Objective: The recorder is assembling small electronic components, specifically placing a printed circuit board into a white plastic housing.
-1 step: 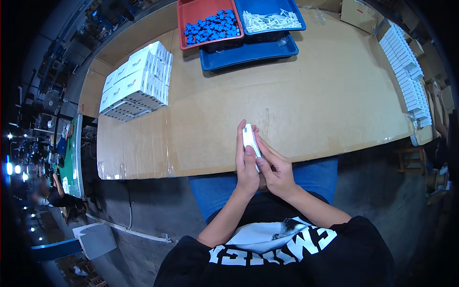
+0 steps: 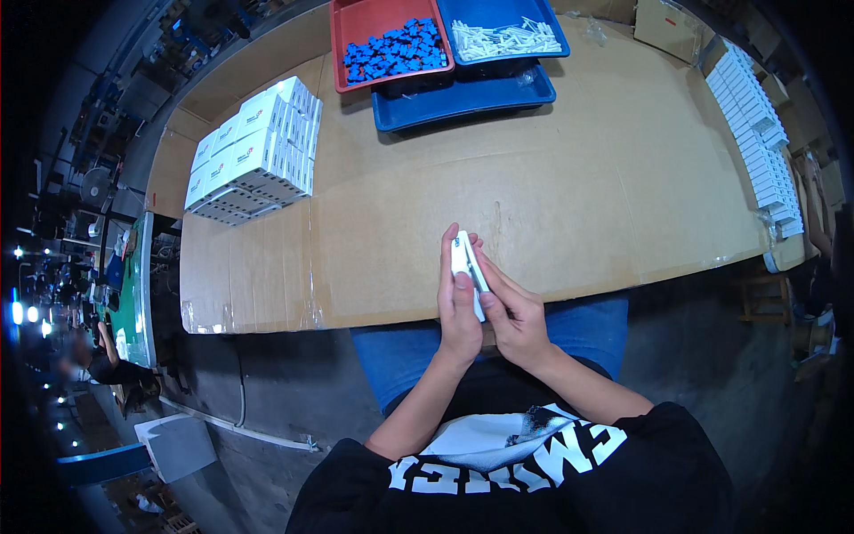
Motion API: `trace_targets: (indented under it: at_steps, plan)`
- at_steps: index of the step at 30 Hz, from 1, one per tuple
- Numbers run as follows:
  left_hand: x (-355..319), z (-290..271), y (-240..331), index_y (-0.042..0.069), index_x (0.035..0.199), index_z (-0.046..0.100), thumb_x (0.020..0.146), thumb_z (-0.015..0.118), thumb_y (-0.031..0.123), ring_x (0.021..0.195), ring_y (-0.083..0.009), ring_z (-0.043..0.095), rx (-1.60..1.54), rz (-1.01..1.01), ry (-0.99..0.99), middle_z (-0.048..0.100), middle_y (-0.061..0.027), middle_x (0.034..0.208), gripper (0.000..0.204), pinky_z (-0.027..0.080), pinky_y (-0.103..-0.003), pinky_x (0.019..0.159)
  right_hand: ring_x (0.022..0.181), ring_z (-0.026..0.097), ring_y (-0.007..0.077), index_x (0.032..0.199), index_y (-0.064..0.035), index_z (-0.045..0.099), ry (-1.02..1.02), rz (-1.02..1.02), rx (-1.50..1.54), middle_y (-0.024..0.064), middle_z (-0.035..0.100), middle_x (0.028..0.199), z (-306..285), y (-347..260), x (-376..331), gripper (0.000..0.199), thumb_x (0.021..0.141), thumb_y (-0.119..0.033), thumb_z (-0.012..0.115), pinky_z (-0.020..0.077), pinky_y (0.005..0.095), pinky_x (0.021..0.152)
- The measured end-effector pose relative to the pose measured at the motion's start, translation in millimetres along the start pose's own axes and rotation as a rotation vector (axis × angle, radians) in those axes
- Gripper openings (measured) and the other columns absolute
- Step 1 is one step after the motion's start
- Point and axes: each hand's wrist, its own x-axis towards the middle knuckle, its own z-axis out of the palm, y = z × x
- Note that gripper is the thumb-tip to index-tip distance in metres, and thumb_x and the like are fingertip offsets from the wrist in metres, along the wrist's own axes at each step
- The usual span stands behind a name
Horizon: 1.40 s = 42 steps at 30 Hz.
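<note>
My left hand (image 2: 458, 307) and my right hand (image 2: 518, 319) are pressed together over the near edge of the cardboard-covered table (image 2: 605, 196). Between them they hold a small white oblong plastic part (image 2: 462, 256), standing nearly upright. My left thumb lies on its face, and my right fingers wrap its right side. Its lower end is hidden in my palms.
At the far edge are a red tray of small blue parts (image 2: 391, 49), a blue tray of white parts (image 2: 507, 36) and a flat blue tray (image 2: 463, 100) under them. Stacked white boxes (image 2: 253, 151) sit far left. A row of white boxes (image 2: 752, 133) lines the right edge.
</note>
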Motion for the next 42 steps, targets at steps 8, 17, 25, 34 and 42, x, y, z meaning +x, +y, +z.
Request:
trace_targets:
  at_steps: [8, 17, 25, 34, 42]
  plan:
    - [-3.5, 1.1, -1.0, 0.000, 0.165, 0.015, 0.105, 0.041, 0.066, 0.145, -0.0310, 0.039, -0.053, -0.001, -0.024, 0.040, -0.0241, 0.153, 0.093, 0.026, -0.041, 0.122, 0.148, 0.045, 0.0293, 0.156, 0.0046, 0.042, -0.009, 0.157, 0.188, 0.0221, 0.045, 0.161, 9.6, -11.0, -8.0, 0.050, 0.111, -0.018, 0.048, 0.0365, 0.0381, 0.119]
    - [2.5, 4.3, 14.0, 0.004, 0.166, 0.016, 0.092, 0.054, 0.068, 0.146, -0.0298, 0.037, 0.051, -0.004, 0.029, 0.035, -0.0212, 0.160, 0.104, 0.026, -0.041, 0.122, 0.145, 0.046, 0.0281, 0.148, 0.0043, 0.050, 0.007, 0.253, 0.428, 0.0213, 0.047, 0.156, 5.8, -0.5, 6.8, 0.045, 0.109, -0.020, 0.054, 0.0346, 0.0383, 0.121]
    - [8.1, -10.1, -3.7, -0.007, 0.160, 0.024, 0.093, 0.049, 0.069, 0.138, -0.0402, 0.044, 0.441, 0.327, -0.054, 0.042, -0.0289, 0.151, 0.104, 0.031, -0.050, 0.118, 0.128, 0.058, 0.0167, 0.147, -0.0019, 0.051, 0.028, 0.770, 0.719, 0.0114, 0.063, 0.136, -2.5, -24.3, 18.6, 0.050, 0.105, -0.027, 0.064, 0.0461, 0.0349, 0.106]
    - [1.0, -9.3, -13.9, -0.011, 0.137, 0.050, 0.095, 0.054, 0.063, 0.116, -0.0383, 0.059, 0.546, 0.404, 0.119, 0.053, -0.0281, 0.130, 0.086, 0.048, -0.047, 0.100, 0.124, 0.060, 0.0152, 0.151, 0.0024, 0.048, 0.081, 0.573, 0.628, 0.0145, 0.063, 0.135, 12.9, -20.8, 8.0, 0.052, 0.106, -0.017, 0.064, 0.0500, 0.0295, 0.103]
    - [-2.6, -16.0, -27.5, -0.010, 0.134, 0.050, 0.094, 0.042, 0.062, 0.113, -0.0260, 0.057, 0.324, 0.394, 0.144, 0.050, -0.0198, 0.128, 0.083, 0.048, -0.039, 0.097, 0.122, 0.059, 0.0134, 0.151, 0.0053, 0.049, 0.045, 0.445, 0.525, 0.0129, 0.061, 0.138, 16.7, -14.7, -2.2, 0.049, 0.107, -0.013, 0.060, 0.0484, 0.0277, 0.103]
